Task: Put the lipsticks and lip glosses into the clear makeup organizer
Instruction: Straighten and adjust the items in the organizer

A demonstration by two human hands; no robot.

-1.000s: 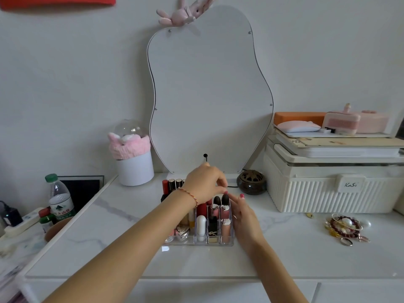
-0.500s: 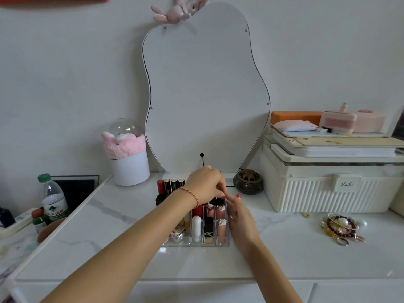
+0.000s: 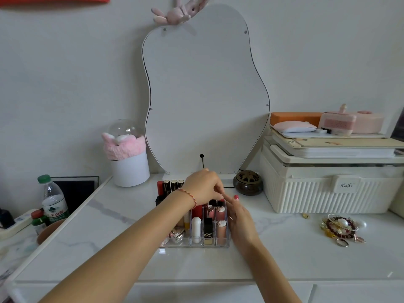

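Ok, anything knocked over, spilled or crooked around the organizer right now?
Nothing stands out. The tubes showing in the organizer stand upright in their slots. Both hands hide its back right corner: left hand over it, right hand along the side.

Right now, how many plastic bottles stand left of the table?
2: a tall green-capped water bottle and, just in front of it, a small red-capped bottle. Others may be hidden.

The clear makeup organizer (image 3: 197, 243) sits mid-table, its compartments holding upright lipsticks and lip glosses (image 3: 220, 228); far slots seem hidden.
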